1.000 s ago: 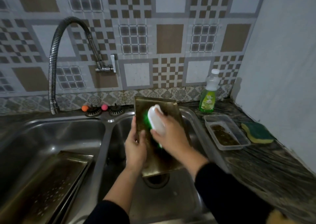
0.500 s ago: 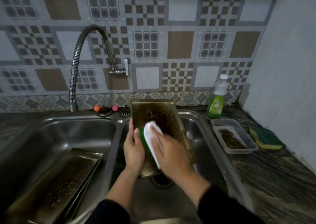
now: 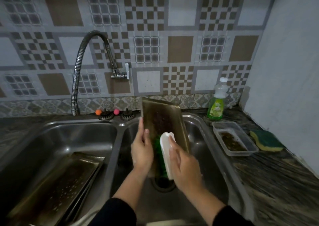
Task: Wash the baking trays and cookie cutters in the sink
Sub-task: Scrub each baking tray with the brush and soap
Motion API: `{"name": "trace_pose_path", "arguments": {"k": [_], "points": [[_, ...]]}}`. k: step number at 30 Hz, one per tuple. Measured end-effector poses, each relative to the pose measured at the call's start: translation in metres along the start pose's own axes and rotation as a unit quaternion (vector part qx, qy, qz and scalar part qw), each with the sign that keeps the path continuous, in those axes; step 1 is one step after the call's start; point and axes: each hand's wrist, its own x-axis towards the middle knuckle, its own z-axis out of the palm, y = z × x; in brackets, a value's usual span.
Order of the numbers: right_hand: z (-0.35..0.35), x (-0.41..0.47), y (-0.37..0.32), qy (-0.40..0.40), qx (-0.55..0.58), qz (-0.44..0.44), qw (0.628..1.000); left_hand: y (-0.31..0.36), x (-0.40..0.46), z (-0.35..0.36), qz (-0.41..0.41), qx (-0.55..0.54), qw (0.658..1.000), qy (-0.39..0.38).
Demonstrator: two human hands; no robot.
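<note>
A dirty brass-coloured baking tray [image 3: 162,118] stands tilted on end over the right basin of the steel sink [image 3: 203,156]. My left hand [image 3: 142,150] grips its left edge. A white scrub brush [image 3: 165,155] with green bristles lies against the tray's lower part, and my right hand [image 3: 184,165] holds it by the back. More baking trays [image 3: 57,189] lie stacked in the left basin. I see no cookie cutters.
A flexible tap [image 3: 81,67] curves down over the back of the left basin. Two sink strainers [image 3: 126,115] sit on the rim behind the divider. On the right counter stand a green dish-soap bottle [image 3: 216,105], a clear plastic container [image 3: 233,139] and a green-yellow sponge [image 3: 266,140].
The brush in my right hand has slid down the tray from its upper part to its lower part. My view has shifted left, moving everything right in frame.
</note>
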Motion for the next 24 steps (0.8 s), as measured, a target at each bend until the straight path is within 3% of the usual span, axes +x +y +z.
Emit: {"name": "trace_pose_path", "arguments": {"k": [4,7,11,14,16,18,21,24], "points": [[-0.001,0.055,-0.003,0.009,-0.073,0.128,0.989,-0.001,-0.026,0.022,-0.033,0.035,0.996,-0.077],[-0.013,0.099,-0.002,-0.013,-0.01,0.201,0.979,-0.001,-0.031,0.029,0.002,0.09,0.991,-0.102],[-0.022,0.121,0.002,-0.045,0.045,0.227,0.972,0.013,-0.035,0.031,0.084,0.222,0.968,-0.085],[-0.021,0.122,-0.005,-0.038,0.063,0.226,0.971,0.014,-0.042,0.034,0.174,0.333,0.922,-0.099],[-0.021,0.12,-0.01,-0.017,0.068,0.234,0.97,0.009,-0.045,0.035,0.196,0.355,0.907,-0.116],[-0.021,0.12,-0.009,-0.006,0.071,0.233,0.97,0.007,-0.047,0.032,0.202,0.329,0.914,-0.124],[-0.03,0.12,-0.01,0.031,0.145,0.236,0.96,-0.005,-0.035,0.022,0.152,0.241,0.949,-0.137],[-0.044,0.121,-0.016,0.044,0.208,0.241,0.947,-0.027,-0.008,0.014,0.012,0.223,0.964,-0.146]]}}
